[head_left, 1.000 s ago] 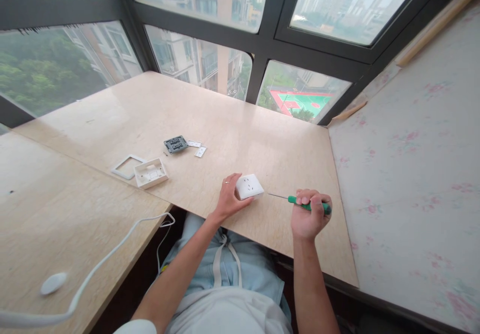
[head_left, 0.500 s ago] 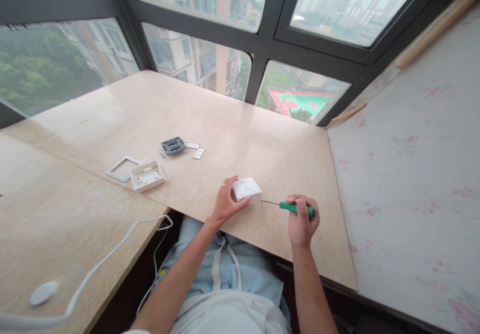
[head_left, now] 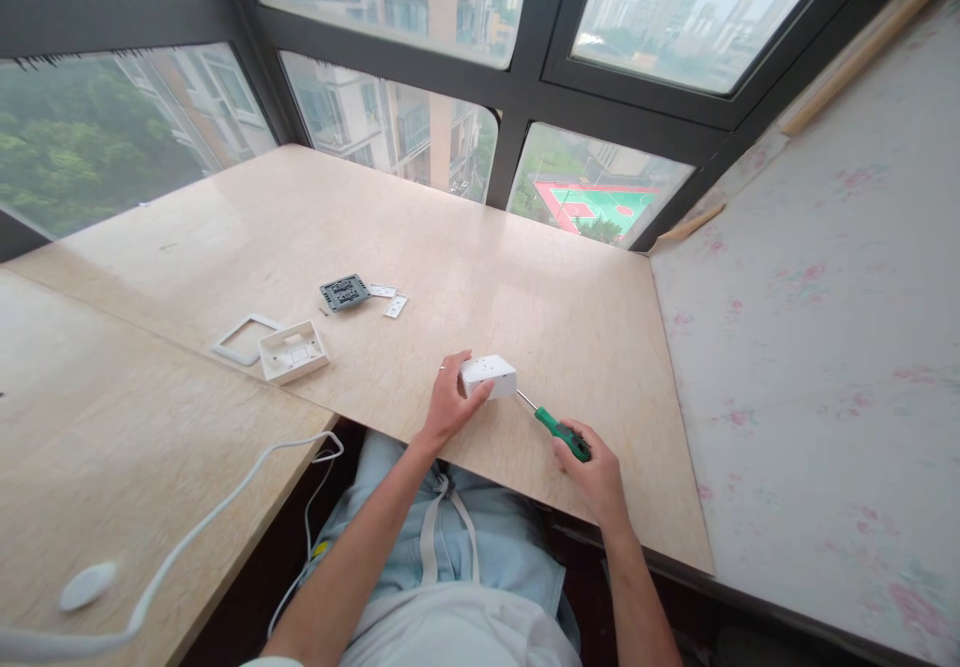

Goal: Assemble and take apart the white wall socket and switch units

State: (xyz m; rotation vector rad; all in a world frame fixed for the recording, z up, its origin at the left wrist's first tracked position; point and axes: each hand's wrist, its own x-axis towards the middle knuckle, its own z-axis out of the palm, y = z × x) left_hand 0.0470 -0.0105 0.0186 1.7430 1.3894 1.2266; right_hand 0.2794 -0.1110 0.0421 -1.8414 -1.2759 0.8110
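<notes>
A white wall socket in its box [head_left: 489, 375] rests near the front edge of the beige table [head_left: 465, 267]. My left hand [head_left: 448, 402] wraps round its left side, fingers closed on it, tilting it slightly. My right hand [head_left: 592, 472] grips a green-handled screwdriver [head_left: 555, 427], whose metal tip touches the socket's lower right side. The screwdriver slants from lower right up to the socket.
Farther left on the table lie a white frame [head_left: 244, 339], an open white back box [head_left: 292, 350], a grey socket module [head_left: 344, 292] and two small white pieces [head_left: 390, 299]. A white cable [head_left: 217, 517] with an inline switch crosses the left table. Windows stand behind.
My right hand has dropped lower and nearer to me, swinging the screwdriver from level to slanted, its tip staying at the socket. The left hand has tipped the socket slightly.
</notes>
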